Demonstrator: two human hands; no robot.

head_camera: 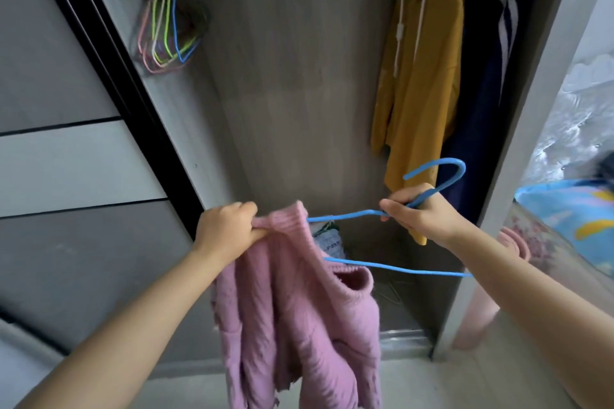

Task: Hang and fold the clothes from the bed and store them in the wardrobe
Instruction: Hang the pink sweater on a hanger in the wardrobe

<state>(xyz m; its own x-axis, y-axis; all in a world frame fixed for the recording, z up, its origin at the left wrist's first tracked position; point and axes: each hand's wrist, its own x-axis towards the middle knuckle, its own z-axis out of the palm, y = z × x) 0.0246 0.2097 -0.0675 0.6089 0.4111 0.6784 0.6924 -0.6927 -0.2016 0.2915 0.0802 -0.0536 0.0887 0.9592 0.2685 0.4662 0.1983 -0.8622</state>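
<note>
Pink knitted sweater: it hangs in front of the open wardrobe, near the middle of the view, and is only partly on its hanger.

At the far left, a sliding door is pushed aside, and a bunch of spare coloured hangers hangs high on the left side of the wardrobe. Just right of the door's edge, the left hand is clamped on the sweater's ribbed collar, fingers curled round a bunch of the knit, holding the garment up while its body dangles toward the floor. One arm of the blue hanger has gone in through the neck opening; the other arm and the bottom bar stick out to the right, bare. The right hand grips the hanger at the base of its hook, fingers wrapped round the wire, well apart from the left hand. Behind it, at the far right of the wardrobe, a mustard hoodie and a dark striped garment hang already. Past the wardrobe's right wall, the bed shows a bright blue cloth and something pink at its edge.

By my judgement the task is partway along: two garments look stored, the sweater is mid-hanging, its second shoulder is not yet on the hanger, and it is not on the rail. The bed appears to hold more items, though they are too blurred to tell.
</note>
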